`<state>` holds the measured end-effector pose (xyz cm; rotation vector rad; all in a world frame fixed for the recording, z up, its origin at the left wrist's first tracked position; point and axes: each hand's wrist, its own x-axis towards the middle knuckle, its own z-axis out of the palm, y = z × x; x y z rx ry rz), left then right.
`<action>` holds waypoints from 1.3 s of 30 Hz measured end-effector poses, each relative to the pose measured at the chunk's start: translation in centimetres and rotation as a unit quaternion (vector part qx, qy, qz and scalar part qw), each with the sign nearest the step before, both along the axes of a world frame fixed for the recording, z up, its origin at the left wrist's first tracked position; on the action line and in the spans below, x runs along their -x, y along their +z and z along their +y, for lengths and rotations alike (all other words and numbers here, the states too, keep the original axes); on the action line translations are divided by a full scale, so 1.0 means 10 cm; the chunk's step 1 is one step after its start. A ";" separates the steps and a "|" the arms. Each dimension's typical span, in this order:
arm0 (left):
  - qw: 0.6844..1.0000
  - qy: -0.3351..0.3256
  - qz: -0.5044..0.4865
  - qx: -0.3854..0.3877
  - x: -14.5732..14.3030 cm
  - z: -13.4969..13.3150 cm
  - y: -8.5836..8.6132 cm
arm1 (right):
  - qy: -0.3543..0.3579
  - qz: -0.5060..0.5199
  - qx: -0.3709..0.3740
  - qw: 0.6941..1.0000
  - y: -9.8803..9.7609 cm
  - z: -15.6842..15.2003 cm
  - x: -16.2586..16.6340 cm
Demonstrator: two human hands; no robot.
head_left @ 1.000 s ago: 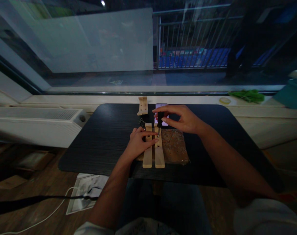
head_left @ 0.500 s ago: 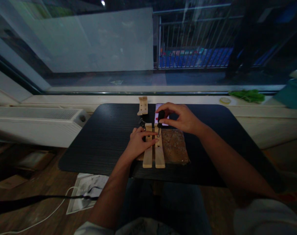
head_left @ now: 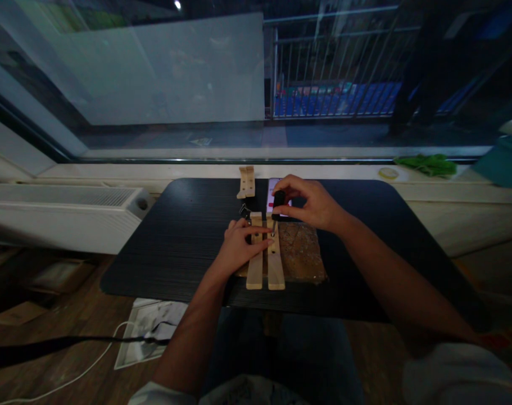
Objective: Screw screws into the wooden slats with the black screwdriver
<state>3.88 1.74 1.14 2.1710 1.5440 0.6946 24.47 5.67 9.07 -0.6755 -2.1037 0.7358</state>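
Your right hand (head_left: pixel 317 205) pinches the black handle of the screwdriver (head_left: pixel 279 198) between thumb and fingers. Its thin metal end points down to a small shiny bit on the right wooden piece (head_left: pixel 275 273). Your left hand (head_left: pixel 236 246) lies over the left wooden piece (head_left: pixel 254 273). Its thumb and pointing finger are spread, one on each side of the shiny bit; I can't tell if they touch it.

Both wooden pieces lie side by side across a brown board (head_left: pixel 302 253) on the black table (head_left: pixel 163 247), with their near ends poking past the board.

The screwdriver looks light and hard. Hold it by the fat handle, since the thin metal part gives you little to grip and may slip sideways. The wood looks light and stiff, and its smooth top may slide a bit. Press it flat near the holes, but watch your fingertips by the metal end.

Behind your right hand, a phone (head_left: pixel 272 185) has a lit screen with a red spot, but its marks are too small to read. The print on your shirt (head_left: pixel 256 391) is too dark to read. I see no brand name on the screwdriver or the wood.
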 end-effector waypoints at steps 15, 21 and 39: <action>1.000 -0.001 -0.006 0.006 0.01 0.00 0.00 | -0.014 -0.011 0.013 1.000 0.00 -0.01 0.01; 1.000 -0.002 0.003 0.008 0.01 0.00 0.01 | -0.010 -0.019 -0.033 0.999 0.00 -0.01 0.02; 1.000 -0.005 -0.001 0.008 0.01 0.00 0.02 | 0.095 -0.020 -0.039 0.995 0.01 -0.01 -0.05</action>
